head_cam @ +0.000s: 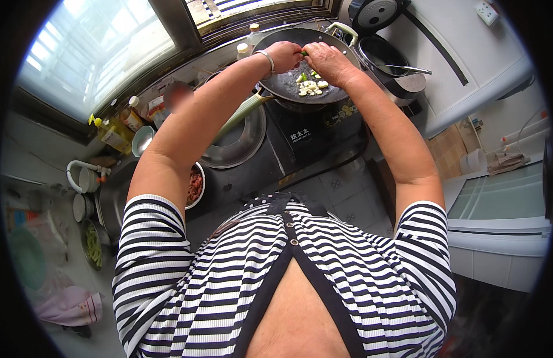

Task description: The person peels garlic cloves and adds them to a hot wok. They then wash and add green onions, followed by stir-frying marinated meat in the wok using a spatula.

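Over a dark wok (pixel 281 85) my left hand (pixel 286 57) and my right hand (pixel 325 61) meet, fingertips close together. Between them shows a small green piece, perhaps a chili pepper (pixel 304 53), pinched by both hands. A bracelet circles my left wrist. Below my hands, chopped pale pieces, apparently garlic (pixel 313 88), lie in the wok with a few bits of green (pixel 302 78). The wok's long handle (pixel 243 112) points toward the lower left, partly behind my left forearm; a pale loop handle (pixel 343 30) is on its far side.
A bowl of chopped reddish meat (pixel 195 185) stands on the counter by my left arm. An open rice cooker (pixel 384 56) with a metal utensil (pixel 406 69) is right of the wok. Bottles (pixel 117 136) line the window side. Farther left, a pan holds green vegetables (pixel 93 245).
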Available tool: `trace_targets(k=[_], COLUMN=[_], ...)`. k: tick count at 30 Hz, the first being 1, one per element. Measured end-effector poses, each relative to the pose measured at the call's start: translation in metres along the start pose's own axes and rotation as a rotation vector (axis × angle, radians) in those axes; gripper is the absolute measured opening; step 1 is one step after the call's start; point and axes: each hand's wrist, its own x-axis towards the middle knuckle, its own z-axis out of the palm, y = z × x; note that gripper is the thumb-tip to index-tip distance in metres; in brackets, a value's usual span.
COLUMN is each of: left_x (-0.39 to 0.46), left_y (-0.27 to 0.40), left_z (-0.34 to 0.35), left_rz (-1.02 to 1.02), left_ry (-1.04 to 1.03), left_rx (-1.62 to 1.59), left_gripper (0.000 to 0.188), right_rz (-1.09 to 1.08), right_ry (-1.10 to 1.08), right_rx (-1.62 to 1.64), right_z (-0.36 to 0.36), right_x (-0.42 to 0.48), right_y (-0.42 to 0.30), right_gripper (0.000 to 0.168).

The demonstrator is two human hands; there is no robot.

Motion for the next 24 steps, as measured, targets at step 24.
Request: trace_targets(k=[24], left_x=[-0.223], left_y=[-0.063], left_z=[-0.055], left_rz=[-0.100], left_ry=[0.300], left_rx=[0.125], left_gripper=[0.023], right_rz=[-0.063], right_ry=[-0.051], right_rx=[-0.030], right_z=[-0.027], right_x=[0.084], right_y=[-0.225], right_gripper=[0.024])
